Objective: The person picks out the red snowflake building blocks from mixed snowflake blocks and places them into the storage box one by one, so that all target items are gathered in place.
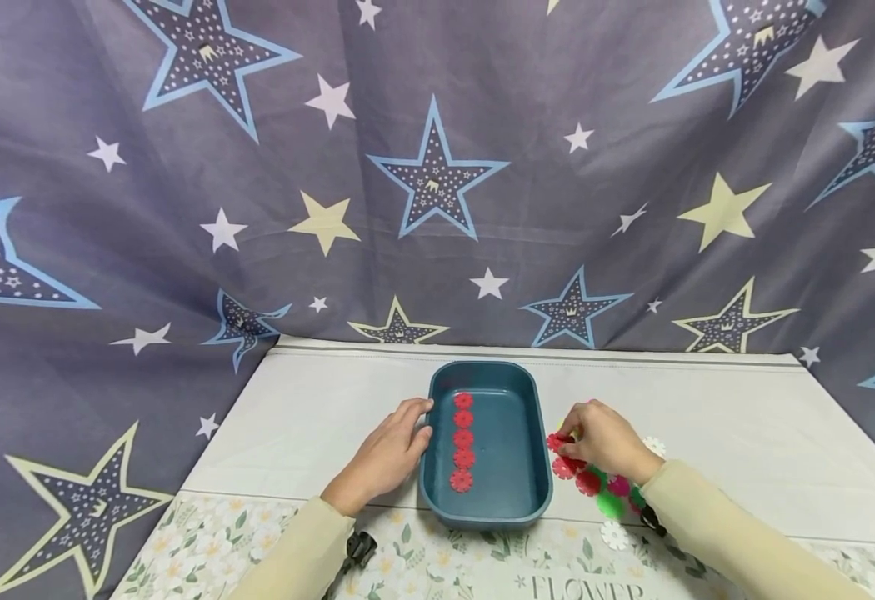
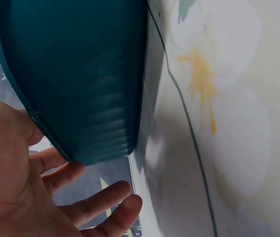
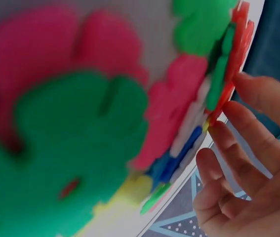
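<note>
Tray on floral-edged table, starry curtain

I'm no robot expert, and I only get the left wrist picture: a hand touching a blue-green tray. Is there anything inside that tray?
Observer: Yes, the head view shows five red flower-shaped discs lined up inside the tray, nearer its left side.
Visitor: Lovely! And what is the person's other hand up to?
Observer: The right hand is out past the tray's right side, pinching a red disc.
Visitor: Are there more bits over there?
Observer: Yes, other discs lie loosely around that hand, among them a green disc and a white disc.
</note>
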